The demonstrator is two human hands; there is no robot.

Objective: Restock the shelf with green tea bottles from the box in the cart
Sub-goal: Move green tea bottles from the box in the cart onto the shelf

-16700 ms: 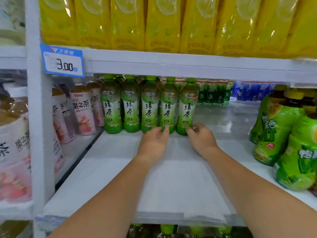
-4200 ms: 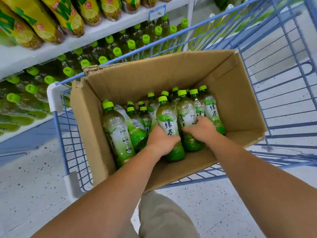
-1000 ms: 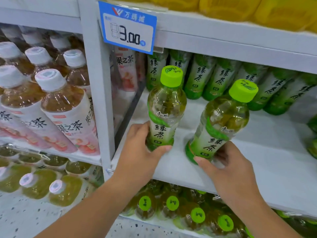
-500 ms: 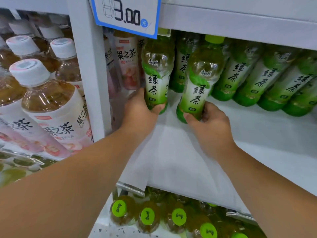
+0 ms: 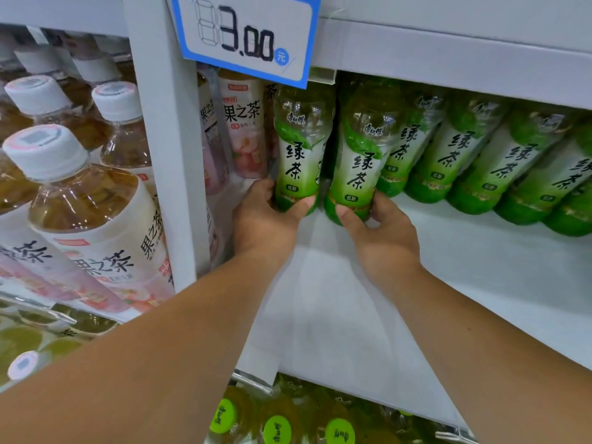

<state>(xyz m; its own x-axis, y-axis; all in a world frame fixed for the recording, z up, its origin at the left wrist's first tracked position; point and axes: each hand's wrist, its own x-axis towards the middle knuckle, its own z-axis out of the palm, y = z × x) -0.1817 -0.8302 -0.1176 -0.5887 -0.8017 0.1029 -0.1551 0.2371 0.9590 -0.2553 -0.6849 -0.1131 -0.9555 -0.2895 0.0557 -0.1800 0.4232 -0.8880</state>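
White shelf (image 5: 487,283), tea bottles (image 5: 298,161) in fingers (image 5: 306,203)

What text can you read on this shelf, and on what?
"3.00 元": price tag.
"绿茶": left bottle in the left hand, right bottle in the right hand, green row beside them.
"康师傅": above that, on both held bottles.
"果之茶": white-capped bottles, left bay.
Small boxed print on labels, green caps below: too blurred.
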